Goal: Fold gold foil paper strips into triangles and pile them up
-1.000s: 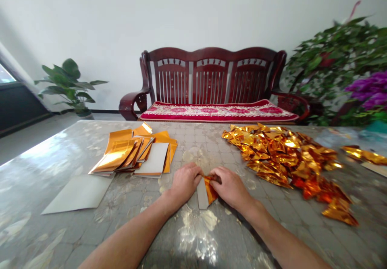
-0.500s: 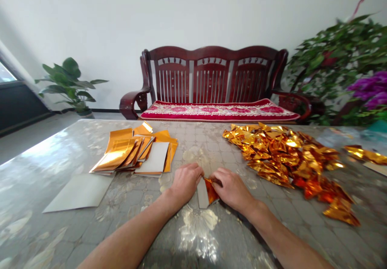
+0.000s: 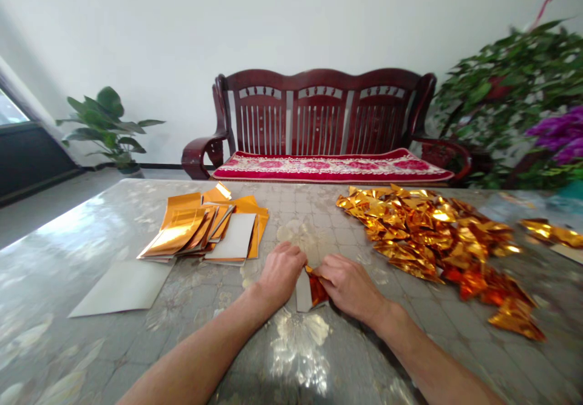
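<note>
A partly folded sheet of foil paper (image 3: 304,294), white on one face and shiny orange-gold on the other, rests on the table between my hands. My left hand (image 3: 283,271) has its fingers closed on the upper left edge of the sheet. From the right, my right hand (image 3: 348,283) pinches its upper right part, where the foil side shows. Fingertips of both hands nearly meet at the top, and they hide part of the fold. Left of them lies a loose stack of gold foil sheets (image 3: 182,229). Many folded gold pieces (image 3: 423,229) form a heap on the right.
A single sheet lying white side up (image 3: 121,286) is at the left on the patterned table (image 3: 200,338). Clear plastic (image 3: 512,203) and more gold pieces lie at the far right. Behind the table stand a wooden bench (image 3: 319,116) and potted plants (image 3: 107,125).
My right fingers have shifted slightly over the top of the foil paper, and its upper edge is folded a little differently. The view has moved slightly.
</note>
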Tool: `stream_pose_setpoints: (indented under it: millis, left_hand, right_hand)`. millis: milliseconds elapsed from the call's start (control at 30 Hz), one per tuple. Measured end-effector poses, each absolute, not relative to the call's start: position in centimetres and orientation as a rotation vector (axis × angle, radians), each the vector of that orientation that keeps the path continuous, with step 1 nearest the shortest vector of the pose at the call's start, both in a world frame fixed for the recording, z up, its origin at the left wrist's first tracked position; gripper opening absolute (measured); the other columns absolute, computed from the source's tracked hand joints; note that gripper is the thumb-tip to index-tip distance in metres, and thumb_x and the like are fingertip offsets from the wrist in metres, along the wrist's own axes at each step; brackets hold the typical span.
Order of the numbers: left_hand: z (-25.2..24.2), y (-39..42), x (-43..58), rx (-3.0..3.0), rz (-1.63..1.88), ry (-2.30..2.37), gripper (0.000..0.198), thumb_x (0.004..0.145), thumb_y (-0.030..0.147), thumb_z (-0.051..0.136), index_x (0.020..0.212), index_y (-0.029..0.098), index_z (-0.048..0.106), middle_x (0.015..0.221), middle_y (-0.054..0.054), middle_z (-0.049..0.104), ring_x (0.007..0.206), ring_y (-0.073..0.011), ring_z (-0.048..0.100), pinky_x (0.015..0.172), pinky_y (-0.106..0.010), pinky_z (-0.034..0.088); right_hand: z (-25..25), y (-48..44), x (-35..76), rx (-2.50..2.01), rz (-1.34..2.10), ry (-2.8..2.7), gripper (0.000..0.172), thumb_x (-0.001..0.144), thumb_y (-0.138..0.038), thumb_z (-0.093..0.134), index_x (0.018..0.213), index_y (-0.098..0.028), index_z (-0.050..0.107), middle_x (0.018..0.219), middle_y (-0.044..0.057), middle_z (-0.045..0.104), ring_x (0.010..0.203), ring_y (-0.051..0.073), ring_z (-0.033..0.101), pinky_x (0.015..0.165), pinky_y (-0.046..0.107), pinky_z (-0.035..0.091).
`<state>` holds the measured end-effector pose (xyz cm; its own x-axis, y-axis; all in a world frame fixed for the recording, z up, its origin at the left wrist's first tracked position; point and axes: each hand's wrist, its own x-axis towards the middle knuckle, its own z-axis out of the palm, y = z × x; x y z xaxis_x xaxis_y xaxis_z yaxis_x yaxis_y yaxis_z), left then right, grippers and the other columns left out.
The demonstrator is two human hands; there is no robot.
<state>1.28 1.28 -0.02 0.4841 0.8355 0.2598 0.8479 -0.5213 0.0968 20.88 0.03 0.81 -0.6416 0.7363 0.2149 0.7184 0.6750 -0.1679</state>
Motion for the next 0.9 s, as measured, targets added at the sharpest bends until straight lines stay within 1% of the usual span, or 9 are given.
stream_pose_setpoints:
  millis: [67, 133, 200, 400, 500, 600, 733, 800, 900]
  left_hand:
    - [0.0, 1.3, 1.2, -2.665, -0.421, -1.449, 0.018, 0.089, 0.013, 0.054, 0.078, 0.019, 0.066, 0.08, -0.004, 0.066, 0.085, -0.0193, 0.061, 0.094, -0.034, 0.044]
    - [0.0, 1.3, 1.1, -2.661, -0.399, -1.407, 0.017, 0.087, 0.01, 0.054, 0.08, 0.019, 0.066, 0.08, -0.003, 0.067, 0.083, -0.0181, 0.062, 0.106, -0.037, 0.037]
    - [0.1, 1.2, 1.1, -2.652, -0.358, -1.388, 0.016, 0.086, 0.009, 0.055, 0.08, 0.019, 0.066, 0.079, -0.002, 0.067, 0.081, -0.0178, 0.064, 0.112, -0.038, 0.032]
    - [0.6, 0.1, 1.3, -2.61, -0.223, -1.337, 0.015, 0.085, 0.009, 0.055, 0.08, 0.017, 0.066, 0.078, -0.004, 0.067, 0.08, -0.02, 0.066, 0.114, -0.045, 0.03]
    - [0.6, -0.7, 1.6, -2.606, -0.25, -1.308, 0.015, 0.086, 0.008, 0.053, 0.084, 0.016, 0.065, 0.08, -0.004, 0.066, 0.082, -0.0204, 0.066, 0.115, -0.046, 0.029]
    - [0.2, -1.3, 1.8, -2.646, -0.337, -1.271, 0.014, 0.088, 0.009, 0.052, 0.089, 0.017, 0.063, 0.09, -0.004, 0.066, 0.092, -0.0199, 0.065, 0.115, -0.043, 0.028]
    - [-0.5, -1.6, 2.2, -2.692, -0.295, -1.236, 0.012, 0.089, 0.01, 0.052, 0.093, 0.016, 0.062, 0.095, -0.006, 0.066, 0.096, -0.0208, 0.063, 0.111, -0.04, 0.035]
    - [-0.8, -1.8, 2.2, -2.675, -0.258, -1.22, 0.016, 0.089, 0.011, 0.051, 0.101, 0.013, 0.062, 0.105, -0.009, 0.067, 0.103, -0.0224, 0.062, 0.111, -0.04, 0.035]
    - [-0.9, -2.0, 2.0, -2.652, -0.201, -1.178, 0.028, 0.09, 0.011, 0.048, 0.116, 0.01, 0.059, 0.124, -0.014, 0.063, 0.117, -0.0243, 0.057, 0.113, -0.04, 0.031]
  right_hand:
    - [0.9, 0.0, 20.9, -1.152, 0.058, -2.662, 0.02, 0.091, -0.013, 0.051, 0.087, -0.021, 0.069, 0.082, 0.003, 0.059, 0.082, 0.017, 0.055, 0.071, 0.027, 0.038]
    - [1.0, -0.1, 20.8, -1.136, 0.028, -2.691, 0.021, 0.093, -0.014, 0.05, 0.086, -0.02, 0.068, 0.083, 0.003, 0.06, 0.082, 0.017, 0.054, 0.072, 0.028, 0.038]
    - [1.2, -0.3, 20.7, -1.125, 0.006, -2.716, 0.022, 0.094, -0.014, 0.048, 0.086, -0.02, 0.068, 0.084, 0.004, 0.06, 0.083, 0.017, 0.053, 0.073, 0.028, 0.038]
    - [1.4, -0.6, 20.6, -1.13, -0.057, -2.754, 0.024, 0.095, -0.015, 0.045, 0.083, -0.019, 0.065, 0.085, 0.005, 0.06, 0.081, 0.017, 0.052, 0.072, 0.029, 0.036]
    - [1.3, -0.6, 20.5, -1.139, -0.051, -2.752, 0.023, 0.094, -0.013, 0.046, 0.083, -0.019, 0.064, 0.086, 0.005, 0.06, 0.081, 0.017, 0.051, 0.072, 0.029, 0.036]
    - [1.1, -0.6, 20.4, -1.153, -0.047, -2.744, 0.021, 0.093, -0.012, 0.047, 0.083, -0.018, 0.064, 0.084, 0.005, 0.06, 0.08, 0.017, 0.052, 0.071, 0.028, 0.036]
    - [1.0, -0.5, 20.4, -1.171, -0.019, -2.733, 0.021, 0.092, -0.011, 0.048, 0.081, -0.018, 0.064, 0.083, 0.004, 0.06, 0.079, 0.016, 0.053, 0.071, 0.028, 0.036]
    - [1.1, -0.5, 20.6, -1.156, 0.011, -2.744, 0.021, 0.092, -0.012, 0.048, 0.081, -0.018, 0.064, 0.083, 0.004, 0.061, 0.079, 0.016, 0.054, 0.072, 0.027, 0.037]
    - [1.5, -0.4, 21.0, -1.086, 0.054, -2.778, 0.021, 0.092, -0.013, 0.048, 0.085, -0.019, 0.067, 0.084, 0.004, 0.061, 0.081, 0.016, 0.055, 0.073, 0.027, 0.038]
